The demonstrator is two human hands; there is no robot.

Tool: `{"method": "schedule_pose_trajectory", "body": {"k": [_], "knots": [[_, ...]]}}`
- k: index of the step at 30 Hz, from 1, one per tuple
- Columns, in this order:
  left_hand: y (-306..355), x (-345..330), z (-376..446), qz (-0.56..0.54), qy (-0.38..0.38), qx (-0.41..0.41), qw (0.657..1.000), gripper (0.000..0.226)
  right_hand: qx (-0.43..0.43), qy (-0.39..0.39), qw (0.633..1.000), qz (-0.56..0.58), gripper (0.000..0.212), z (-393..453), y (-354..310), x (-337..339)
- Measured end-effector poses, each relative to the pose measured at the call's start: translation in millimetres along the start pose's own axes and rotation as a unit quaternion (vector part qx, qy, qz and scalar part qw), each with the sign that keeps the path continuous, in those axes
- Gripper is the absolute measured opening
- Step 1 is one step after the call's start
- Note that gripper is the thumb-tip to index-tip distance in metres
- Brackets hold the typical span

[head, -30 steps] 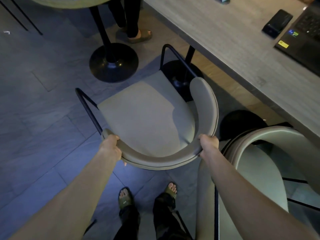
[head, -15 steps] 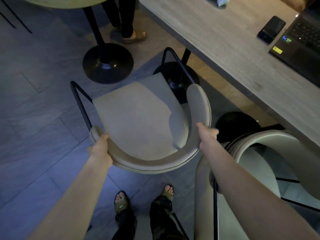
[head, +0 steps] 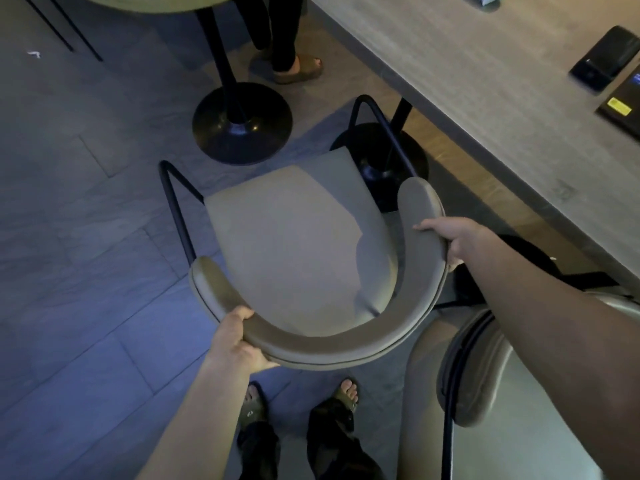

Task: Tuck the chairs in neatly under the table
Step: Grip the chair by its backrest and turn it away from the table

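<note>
Beige chair point(head: 298, 244) out on the tiled floor point(head: 86, 237), front corner just short of the table point(head: 485, 98) edge, not tucked under. Left hand point(head: 235, 344) clamped on curved backrest rear-left, fingers wrapped beneath, thumb on top. Right hand point(head: 450, 237) closed over right arm of backrest. Second chair point(head: 485, 393) just beside, lower right. Phone point(head: 606, 60) near table's right edge.

chair point(head: 298, 244) sits dead center, tabletop point(head: 485, 98) up at 2 o'clock, second chair point(head: 519, 427) at 5, round table base point(head: 242, 128) at 11.
</note>
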State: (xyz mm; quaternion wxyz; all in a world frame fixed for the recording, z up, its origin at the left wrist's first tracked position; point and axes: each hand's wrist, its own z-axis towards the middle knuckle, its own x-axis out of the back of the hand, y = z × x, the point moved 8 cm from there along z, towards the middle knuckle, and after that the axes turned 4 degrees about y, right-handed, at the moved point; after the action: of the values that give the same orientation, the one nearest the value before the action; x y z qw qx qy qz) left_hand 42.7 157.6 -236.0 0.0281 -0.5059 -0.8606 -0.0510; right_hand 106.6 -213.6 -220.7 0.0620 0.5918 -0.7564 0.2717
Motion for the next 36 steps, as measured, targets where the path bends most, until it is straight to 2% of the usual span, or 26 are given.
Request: {"method": "schedule_pose_trajectory", "body": {"k": [4, 6, 12, 13, 16, 19, 22, 25, 29, 32, 34, 36], "knots": [[11, 10, 4, 0.019, 0.015, -0.02, 1.0, 0.021, 0.014, -0.006, 1.0, 0.0, 0.056, 8, 13, 2], [22, 17, 7, 0.037, 0.028, -0.028, 0.999, 0.025, 0.011, -0.009, 1.0, 0.017, 0.052, 5, 26, 0], [58, 23, 5, 0.115, 0.055, -0.064, 0.99, 0.025, -0.017, -0.025, 0.993, 0.115, 0.008, -13, 70, -11], [64, 23, 4, 0.129, 0.064, -0.07, 0.987, 0.021, -0.025, -0.024, 0.991, 0.13, 0.009, -15, 79, -12], [83, 18, -2, 0.179, 0.082, -0.102, 0.975, 0.012, -0.043, -0.021, 0.984, 0.174, 0.029, -20, 103, -17], [106, 12, -5, 0.213, 0.09, -0.14, 0.963, 0.015, -0.056, -0.016, 0.977, 0.207, 0.034, -27, 122, -24], [132, 4, -4, 0.256, 0.092, -0.169, 0.947, 0.016, -0.071, -0.022, 0.972, 0.222, 0.016, -36, 132, -36], [156, -1, 2, 0.277, 0.096, -0.189, 0.937, 0.035, -0.091, -0.027, 0.965, 0.243, 0.003, -43, 140, -53], [176, -14, -7, 0.311, 0.079, -0.232, 0.918, 0.033, -0.116, -0.037, 0.959, 0.256, 0.011, -51, 141, -70], [186, -19, -9, 0.27, 0.063, -0.253, 0.927, 0.034, -0.136, -0.045, 0.956, 0.256, 0.018, -53, 143, -78], [192, -15, 3, 0.23, 0.046, -0.256, 0.938, 0.051, -0.146, -0.044, 0.958, 0.244, 0.036, -53, 142, -79], [196, -2, 27, 0.178, 0.045, -0.264, 0.947, 0.078, -0.136, -0.032, 0.964, 0.228, 0.047, -54, 134, -72]]}}
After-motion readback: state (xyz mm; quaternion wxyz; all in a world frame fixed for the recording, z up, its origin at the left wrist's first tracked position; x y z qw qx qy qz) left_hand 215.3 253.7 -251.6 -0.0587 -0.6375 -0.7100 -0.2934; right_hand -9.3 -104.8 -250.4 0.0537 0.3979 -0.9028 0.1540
